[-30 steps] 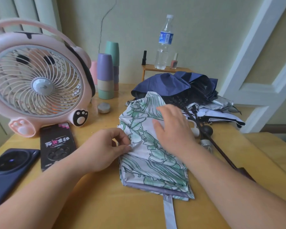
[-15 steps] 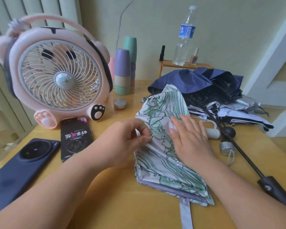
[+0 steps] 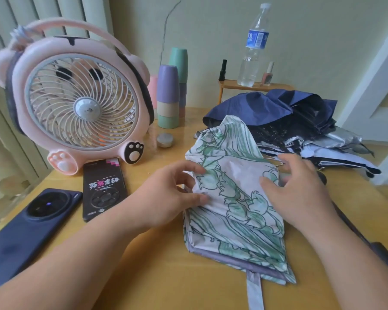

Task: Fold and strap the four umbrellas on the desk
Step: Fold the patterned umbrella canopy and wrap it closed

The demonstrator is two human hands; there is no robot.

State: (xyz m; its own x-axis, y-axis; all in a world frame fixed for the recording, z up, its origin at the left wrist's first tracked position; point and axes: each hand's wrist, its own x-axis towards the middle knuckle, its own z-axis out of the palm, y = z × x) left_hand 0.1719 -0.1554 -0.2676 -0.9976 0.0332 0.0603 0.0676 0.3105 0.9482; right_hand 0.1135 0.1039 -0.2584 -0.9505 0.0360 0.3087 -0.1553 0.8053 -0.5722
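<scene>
Wide yellow desk (image 3: 157, 276), pink fan (image 3: 81, 106) filling the upper left. Centre frame lies the floral umbrella (image 3: 233, 220), its canopy flattened into a rough panel. Behind it, upper right, the navy umbrella (image 3: 251, 108) and the silver-and-white ones (image 3: 336, 139) sit in an unfolded heap, so most of the job looks undone.

Now the hands. The right hand (image 3: 300, 193), flat on the canopy half a second ago, has slid to its right edge: thumb on top, fingers curled over the border, slightly blurred. The left hand (image 3: 166, 198) keeps pinching the left fold between thumb and forefinger. That looks like the smoothing giving way to a fold across. The grey strap (image 3: 254, 291) hangs loose at bottom centre, unfastened.
</scene>
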